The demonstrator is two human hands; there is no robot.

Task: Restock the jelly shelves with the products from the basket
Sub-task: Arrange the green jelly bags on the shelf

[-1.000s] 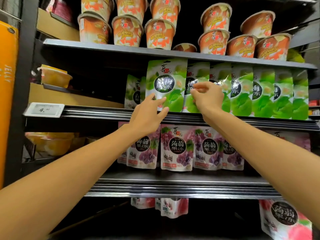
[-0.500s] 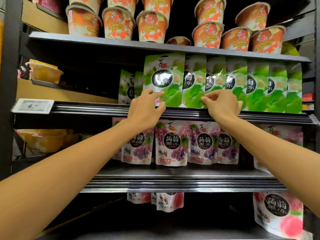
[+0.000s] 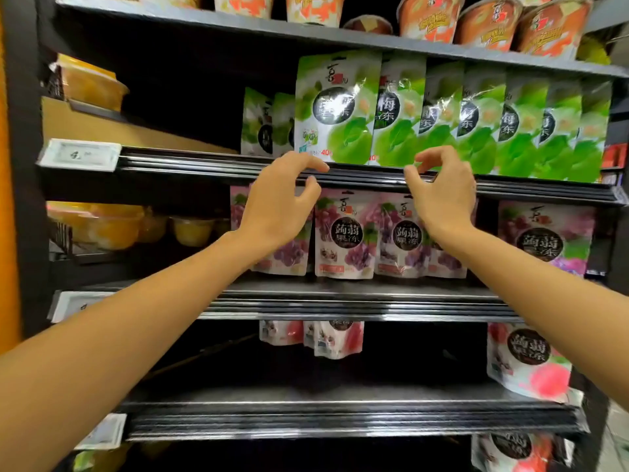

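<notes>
Several green jelly pouches (image 3: 337, 107) stand in a row on the second shelf (image 3: 204, 165), the front left one upright and apart from both hands. My left hand (image 3: 280, 202) hovers in front of that shelf's edge, just below the pouch, fingers loosely curled and holding nothing. My right hand (image 3: 442, 189) hangs level with it to the right, fingers also loosely curled and empty. Purple grape jelly pouches (image 3: 343, 233) stand on the shelf below, partly hidden behind both hands. No basket is in view.
Orange jelly cups (image 3: 490, 22) fill the top shelf. Yellow tubs (image 3: 92, 83) sit at the left on two levels. Pink peach pouches (image 3: 527, 359) stand on a lower shelf at the right. A price tag (image 3: 80, 155) clips to the second shelf's left edge.
Both hands have let go of the green pouches and dropped down and back to the shelf edge. The front green pouch stays standing.
</notes>
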